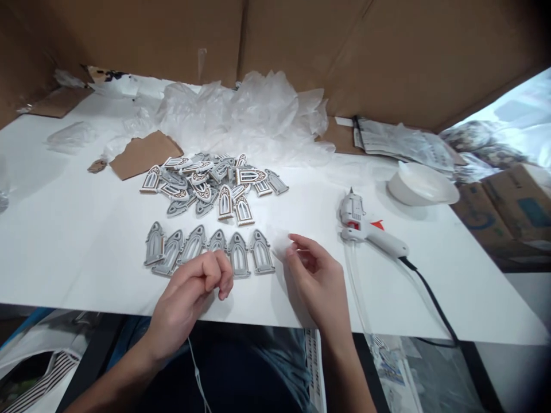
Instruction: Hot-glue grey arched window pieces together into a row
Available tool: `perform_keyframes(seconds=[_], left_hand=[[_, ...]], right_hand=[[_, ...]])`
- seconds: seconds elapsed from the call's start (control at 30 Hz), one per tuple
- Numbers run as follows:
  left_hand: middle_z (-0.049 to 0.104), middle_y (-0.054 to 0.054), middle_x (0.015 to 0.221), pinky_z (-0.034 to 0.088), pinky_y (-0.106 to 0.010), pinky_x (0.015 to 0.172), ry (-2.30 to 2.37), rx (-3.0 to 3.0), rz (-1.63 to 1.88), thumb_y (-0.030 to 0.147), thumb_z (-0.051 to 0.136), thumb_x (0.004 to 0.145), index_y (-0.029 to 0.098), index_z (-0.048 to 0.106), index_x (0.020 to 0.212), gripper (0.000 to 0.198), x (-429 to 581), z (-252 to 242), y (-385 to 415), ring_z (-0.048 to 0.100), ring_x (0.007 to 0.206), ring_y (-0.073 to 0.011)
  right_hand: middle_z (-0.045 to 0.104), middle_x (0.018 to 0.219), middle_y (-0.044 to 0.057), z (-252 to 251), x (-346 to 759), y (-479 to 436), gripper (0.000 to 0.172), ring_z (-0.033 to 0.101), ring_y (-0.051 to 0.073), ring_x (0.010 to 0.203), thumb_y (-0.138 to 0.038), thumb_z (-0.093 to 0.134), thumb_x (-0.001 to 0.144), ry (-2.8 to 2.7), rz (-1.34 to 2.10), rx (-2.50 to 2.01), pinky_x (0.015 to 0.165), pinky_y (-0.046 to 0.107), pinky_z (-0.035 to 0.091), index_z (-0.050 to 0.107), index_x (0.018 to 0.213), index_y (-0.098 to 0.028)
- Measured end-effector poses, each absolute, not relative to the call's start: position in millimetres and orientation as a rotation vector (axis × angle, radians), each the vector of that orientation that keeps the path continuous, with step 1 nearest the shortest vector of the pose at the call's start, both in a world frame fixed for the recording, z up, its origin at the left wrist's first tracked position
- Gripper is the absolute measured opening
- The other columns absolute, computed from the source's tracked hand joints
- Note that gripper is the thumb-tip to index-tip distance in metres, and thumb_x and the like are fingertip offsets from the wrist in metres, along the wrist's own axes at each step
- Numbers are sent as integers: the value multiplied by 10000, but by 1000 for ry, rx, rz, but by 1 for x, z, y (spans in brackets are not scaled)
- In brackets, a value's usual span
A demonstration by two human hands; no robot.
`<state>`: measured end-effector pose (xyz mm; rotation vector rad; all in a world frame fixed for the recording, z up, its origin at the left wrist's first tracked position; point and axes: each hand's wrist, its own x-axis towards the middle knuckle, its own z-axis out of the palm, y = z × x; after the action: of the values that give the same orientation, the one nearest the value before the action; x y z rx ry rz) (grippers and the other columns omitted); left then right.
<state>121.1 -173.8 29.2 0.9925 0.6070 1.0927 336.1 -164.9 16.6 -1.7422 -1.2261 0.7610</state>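
A row of grey arched window-shaped pieces (239, 255) lies near the table's front, backs up; the leftmost overlaps its neighbour. My left hand (189, 292) is closed just in front of the row, hiding the lower part of some pieces. Its fingers are curled, and I cannot see whether anything is inside. To the right of the row, my right hand (316, 275) pinches a whitish, see-through scrap of plastic (282, 242) between thumb and fingertips. Behind the row lies a heap of similar arched pieces (206, 182), some showing white fronts with brown ornament.
A glue gun (374, 226) rests at the right, its black cord (434, 304) running over the front edge. Behind it stands a white bowl (422, 183). Crumpled clear plastic bags (249, 115) and a torn cardboard piece (146, 154) lie farther back, before a cardboard wall (293, 46).
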Motion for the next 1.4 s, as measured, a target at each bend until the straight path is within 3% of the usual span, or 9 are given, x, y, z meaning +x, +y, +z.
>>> perform_keyframes(seconds=[0.23, 0.4, 0.5, 0.63, 0.77, 0.87, 1.03, 1.2, 1.4], left_hand=[[414, -13, 792, 249, -336, 661, 839, 1351, 1057, 33, 307, 859, 197, 312, 719, 216, 126, 29, -175, 369, 729, -168], [402, -14, 783, 256, -333, 653, 861, 1532, 1055, 56, 293, 862, 193, 275, 714, 202, 127, 31, -173, 377, 723, -165], [395, -22, 795, 269, -329, 644, 860, 1609, 992, 70, 292, 860, 191, 256, 698, 206, 125, 33, -172, 380, 722, -165], [455, -29, 823, 330, -320, 670, 942, 1772, 901, 82, 310, 908, 199, 388, 766, 200, 127, 34, -170, 437, 760, -175], [585, -74, 1016, 390, -375, 864, 1083, 2084, 849, 89, 377, 927, 201, 536, 1016, 214, 133, 29, -168, 518, 984, -225], [593, -89, 1242, 336, -438, 1020, 1139, 2321, 773, 107, 407, 940, 205, 540, 1206, 313, 138, 24, -167, 480, 1185, -256], [504, -83, 1454, 190, -506, 1165, 1170, 2468, 531, 163, 385, 975, 177, 350, 1457, 483, 145, 21, -166, 372, 1375, -252], [501, -80, 1464, 128, -513, 1195, 1198, 2490, 473, 204, 366, 997, 160, 311, 1483, 491, 149, 19, -165, 358, 1404, -235], [533, -60, 1439, 130, -497, 1192, 1218, 2512, 491, 218, 383, 1003, 164, 375, 1455, 455, 150, 18, -164, 392, 1374, -230]], right_hand=[[708, 931, 77, 22, 339, -164, 230, 632, 221, 868, -379, 633, 817, -1220, 772, -1725, 812, 375, 495, 686, 927, -185], [695, 842, 30, 26, 332, -163, 237, 619, 161, 709, -397, 674, 808, -1136, 1131, -1549, 667, 296, 500, 679, 936, -198], [701, 870, 30, 28, 328, -162, 247, 615, 151, 720, -386, 667, 821, -1167, 1207, -1527, 657, 278, 495, 691, 975, -195], [707, 875, 37, 31, 330, -163, 297, 624, 169, 766, -345, 639, 837, -1246, 1123, -1613, 715, 309, 508, 700, 1085, -193], [734, 952, 55, 35, 333, -165, 258, 659, 198, 845, -297, 580, 855, -1376, 1076, -1675, 768, 346, 527, 730, 1039, -196], [740, 947, 58, 36, 331, -163, 258, 675, 203, 846, -245, 528, 861, -1472, 1028, -1662, 770, 354, 534, 744, 998, -207], [730, 931, 61, 33, 326, -160, 288, 677, 199, 850, -202, 491, 876, -1583, 935, -1662, 796, 354, 530, 738, 1023, -196], [719, 942, 61, 32, 326, -161, 284, 670, 195, 872, -212, 481, 898, -1604, 891, -1649, 794, 339, 528, 722, 1049, -193], [724, 937, 53, 34, 334, -165, 251, 663, 197, 846, -245, 497, 903, -1549, 825, -1695, 733, 328, 522, 720, 1011, -204]])
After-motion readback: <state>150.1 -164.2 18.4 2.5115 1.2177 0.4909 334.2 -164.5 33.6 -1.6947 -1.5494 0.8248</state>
